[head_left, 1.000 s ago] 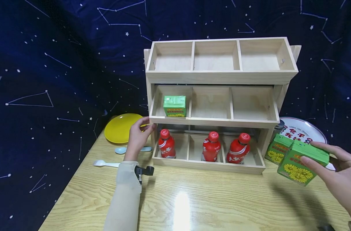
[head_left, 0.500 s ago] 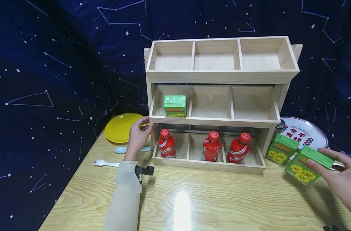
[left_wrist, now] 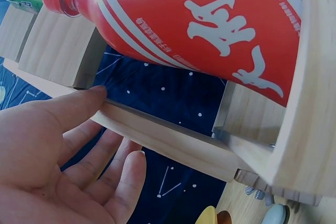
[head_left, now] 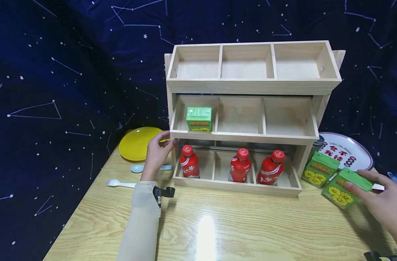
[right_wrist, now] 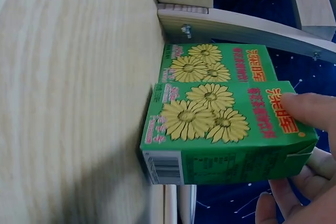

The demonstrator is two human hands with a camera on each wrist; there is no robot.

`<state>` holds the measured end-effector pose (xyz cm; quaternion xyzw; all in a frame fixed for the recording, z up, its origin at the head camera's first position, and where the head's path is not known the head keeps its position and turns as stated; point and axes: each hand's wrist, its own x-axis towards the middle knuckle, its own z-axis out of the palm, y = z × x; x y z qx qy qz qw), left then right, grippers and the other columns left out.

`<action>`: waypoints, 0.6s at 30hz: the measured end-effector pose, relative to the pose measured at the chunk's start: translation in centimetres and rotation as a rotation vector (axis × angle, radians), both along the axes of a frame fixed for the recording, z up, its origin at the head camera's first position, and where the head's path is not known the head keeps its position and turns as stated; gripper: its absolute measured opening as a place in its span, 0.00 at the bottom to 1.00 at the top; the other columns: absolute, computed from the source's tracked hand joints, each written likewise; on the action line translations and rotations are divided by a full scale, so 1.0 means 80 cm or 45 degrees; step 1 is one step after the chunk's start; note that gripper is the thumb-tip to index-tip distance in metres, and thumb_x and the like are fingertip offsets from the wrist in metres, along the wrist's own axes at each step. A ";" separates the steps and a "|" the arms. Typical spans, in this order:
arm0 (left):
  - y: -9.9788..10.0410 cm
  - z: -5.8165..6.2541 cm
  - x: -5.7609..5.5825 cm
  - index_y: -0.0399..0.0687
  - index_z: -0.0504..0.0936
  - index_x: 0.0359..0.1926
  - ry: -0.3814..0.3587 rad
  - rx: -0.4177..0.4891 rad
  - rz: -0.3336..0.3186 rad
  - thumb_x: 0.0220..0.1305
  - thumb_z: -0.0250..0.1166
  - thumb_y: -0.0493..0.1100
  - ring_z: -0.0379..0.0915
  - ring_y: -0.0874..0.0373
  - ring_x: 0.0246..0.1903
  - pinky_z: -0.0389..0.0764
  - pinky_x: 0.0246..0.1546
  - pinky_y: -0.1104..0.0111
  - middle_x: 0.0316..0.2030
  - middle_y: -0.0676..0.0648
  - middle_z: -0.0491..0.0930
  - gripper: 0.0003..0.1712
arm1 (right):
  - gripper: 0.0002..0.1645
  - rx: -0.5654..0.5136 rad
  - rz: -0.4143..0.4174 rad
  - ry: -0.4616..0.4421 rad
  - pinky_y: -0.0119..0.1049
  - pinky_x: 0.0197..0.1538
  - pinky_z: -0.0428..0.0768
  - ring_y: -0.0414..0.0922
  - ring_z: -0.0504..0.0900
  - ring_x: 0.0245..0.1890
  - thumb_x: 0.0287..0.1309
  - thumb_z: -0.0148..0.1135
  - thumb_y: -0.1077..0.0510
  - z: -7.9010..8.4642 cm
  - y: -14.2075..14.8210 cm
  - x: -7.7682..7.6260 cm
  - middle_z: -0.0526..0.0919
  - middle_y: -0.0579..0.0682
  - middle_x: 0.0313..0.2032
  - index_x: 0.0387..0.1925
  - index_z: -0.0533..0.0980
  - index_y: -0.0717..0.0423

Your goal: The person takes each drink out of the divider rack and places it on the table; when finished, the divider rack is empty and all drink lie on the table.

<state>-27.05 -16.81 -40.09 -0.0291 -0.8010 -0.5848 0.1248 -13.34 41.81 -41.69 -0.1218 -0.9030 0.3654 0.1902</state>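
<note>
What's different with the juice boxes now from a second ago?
The right hand lowered the green carton it's holding toward the table, uncovering more of the other carton. Nothing was let go. The left hand at the rack and the red bottles stayed put.

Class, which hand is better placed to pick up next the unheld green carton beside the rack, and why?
Likely the right hand, once freed: it grips the held carton right beside the unheld carton. The left hand touches the opposite side of the rack.
</note>
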 end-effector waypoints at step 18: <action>0.002 0.002 0.002 0.51 0.77 0.62 0.002 -0.026 0.006 0.65 0.68 0.46 0.77 0.48 0.53 0.81 0.52 0.57 0.55 0.46 0.77 0.25 | 0.33 0.169 0.033 0.226 0.14 0.39 0.61 0.19 0.63 0.50 0.50 0.76 0.58 0.024 -0.020 0.010 0.64 0.16 0.48 0.59 0.77 0.57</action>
